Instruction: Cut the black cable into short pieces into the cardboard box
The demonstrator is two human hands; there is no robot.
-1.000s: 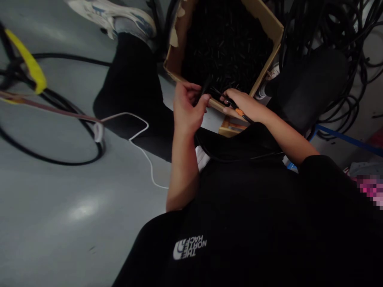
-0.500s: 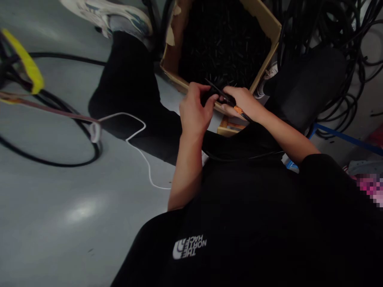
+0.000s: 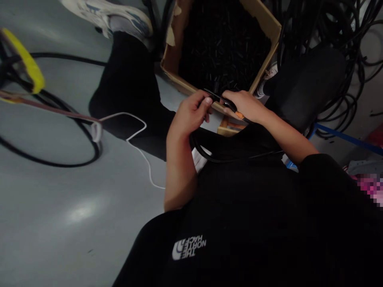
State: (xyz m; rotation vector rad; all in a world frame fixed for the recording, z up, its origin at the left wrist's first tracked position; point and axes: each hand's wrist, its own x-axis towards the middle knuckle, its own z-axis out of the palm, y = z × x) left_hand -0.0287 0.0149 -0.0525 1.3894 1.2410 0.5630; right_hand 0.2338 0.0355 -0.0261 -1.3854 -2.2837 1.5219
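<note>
Left hand (image 3: pixel 191 111) has shifted leftward, pinching black cable (image 3: pixel 216 160); right hand (image 3: pixel 244 104) holds scissors (image 3: pixel 230 104).

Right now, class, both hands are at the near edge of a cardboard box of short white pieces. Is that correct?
No: the short pieces are black, not white, as the head view shows. The left hand and right hand are at the near edge of the cardboard box.

Plain tan is shown by the rectangular cardboard box (image 3: pixel 269 26), black by the small tubular pieces (image 3: pixel 224 44). The black-handled tool (image 3: pixel 229 105) is marked by an orange band (image 3: pixel 239 114). The black cloth shirt (image 3: pixel 254 223) is printed with white lettering (image 3: pixel 193 244); the white sneaker (image 3: pixel 131 18) is patterned with blue.
</note>
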